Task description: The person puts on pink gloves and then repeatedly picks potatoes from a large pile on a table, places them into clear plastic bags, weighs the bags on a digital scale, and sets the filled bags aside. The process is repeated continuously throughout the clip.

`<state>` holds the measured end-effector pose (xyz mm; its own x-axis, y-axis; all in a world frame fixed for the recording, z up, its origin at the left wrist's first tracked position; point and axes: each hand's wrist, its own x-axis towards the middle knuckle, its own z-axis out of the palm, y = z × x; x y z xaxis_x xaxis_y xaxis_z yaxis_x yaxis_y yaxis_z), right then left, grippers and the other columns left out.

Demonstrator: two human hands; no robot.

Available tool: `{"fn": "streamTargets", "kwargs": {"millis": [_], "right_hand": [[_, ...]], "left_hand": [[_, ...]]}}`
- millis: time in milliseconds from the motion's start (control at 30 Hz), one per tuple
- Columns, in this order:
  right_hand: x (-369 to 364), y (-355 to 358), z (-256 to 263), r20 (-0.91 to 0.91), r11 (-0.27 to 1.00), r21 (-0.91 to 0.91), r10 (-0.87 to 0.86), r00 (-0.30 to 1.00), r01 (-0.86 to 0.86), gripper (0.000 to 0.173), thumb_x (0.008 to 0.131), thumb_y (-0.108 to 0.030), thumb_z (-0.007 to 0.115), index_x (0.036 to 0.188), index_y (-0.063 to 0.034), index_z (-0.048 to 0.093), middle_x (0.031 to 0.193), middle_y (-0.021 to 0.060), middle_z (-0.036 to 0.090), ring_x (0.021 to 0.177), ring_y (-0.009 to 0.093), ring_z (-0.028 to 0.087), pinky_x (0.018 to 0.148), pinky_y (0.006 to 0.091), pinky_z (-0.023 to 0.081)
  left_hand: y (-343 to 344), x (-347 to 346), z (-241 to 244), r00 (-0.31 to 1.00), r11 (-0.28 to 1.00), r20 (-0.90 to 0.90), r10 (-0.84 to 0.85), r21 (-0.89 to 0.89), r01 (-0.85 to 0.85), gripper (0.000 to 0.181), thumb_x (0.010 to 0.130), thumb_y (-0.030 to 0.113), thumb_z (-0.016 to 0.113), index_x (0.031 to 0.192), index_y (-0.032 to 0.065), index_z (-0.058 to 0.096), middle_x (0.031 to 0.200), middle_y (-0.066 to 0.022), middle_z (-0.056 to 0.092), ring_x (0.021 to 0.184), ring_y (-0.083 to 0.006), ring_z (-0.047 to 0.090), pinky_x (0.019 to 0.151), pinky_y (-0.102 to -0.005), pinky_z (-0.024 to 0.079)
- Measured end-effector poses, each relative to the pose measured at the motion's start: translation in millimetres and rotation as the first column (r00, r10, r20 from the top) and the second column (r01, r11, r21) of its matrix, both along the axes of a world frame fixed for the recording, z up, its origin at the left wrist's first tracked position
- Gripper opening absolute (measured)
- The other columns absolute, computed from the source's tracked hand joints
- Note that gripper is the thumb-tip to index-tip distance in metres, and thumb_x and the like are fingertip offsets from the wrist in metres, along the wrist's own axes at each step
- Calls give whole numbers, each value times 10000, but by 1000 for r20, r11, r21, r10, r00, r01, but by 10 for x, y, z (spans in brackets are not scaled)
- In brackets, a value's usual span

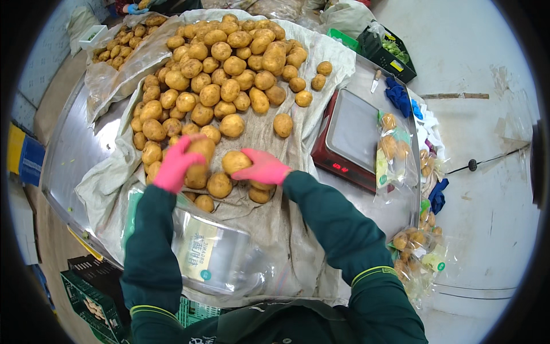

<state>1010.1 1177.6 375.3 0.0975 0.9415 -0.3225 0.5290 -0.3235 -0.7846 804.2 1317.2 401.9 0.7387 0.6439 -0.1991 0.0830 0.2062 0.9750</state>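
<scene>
My left hand [180, 165], in a pink glove, is closed around a large potato [201, 150] at the near edge of the heap. Just to its right, my right hand [262, 165], gloved in pink too, grips a rounder potato [236, 162] by its right side. Several loose potatoes [219, 185] lie below and between the hands. The main heap of potatoes [210, 94] spreads over a woven plastic sack [296, 146]. Nearer my body, a stack of clear printed plastic bags [210, 249] lies flat, partly under my left sleeve.
A red digital scale [350, 133] stands to the right, with a bag of potatoes [393, 150] over its right edge. Beyond it lie a knife [376, 81] and blue cloth [397, 96]. More bagged potatoes [417, 241] sit past the metal table's right edge. Another person's gloved hand [135, 8] shows top left.
</scene>
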Motion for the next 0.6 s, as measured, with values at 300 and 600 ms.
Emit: {"fn": "streamTargets", "kwargs": {"millis": [300,600], "right_hand": [[-553,-1392,389,-653,978,-81,-198,731,192,536,951,-370,538,1334,-7,446,1149,116,597,993,166,592,853,294,489],[-978,-1680,196,-950,944,-313,-311,-36,106,615,929,-521,484,1331,-56,448,1129,114,611,921,195,642,716,336,551]], "left_hand": [[-1822,-747,-93,924,703,334,186,-703,113,625,822,426,614,1289,43,455,1197,-172,552,977,-322,614,621,-423,572],[-2177,-974,-55,839,389,402,366,-885,254,613,901,440,475,1386,74,393,1386,-166,451,1212,-376,484,785,-522,518]]}}
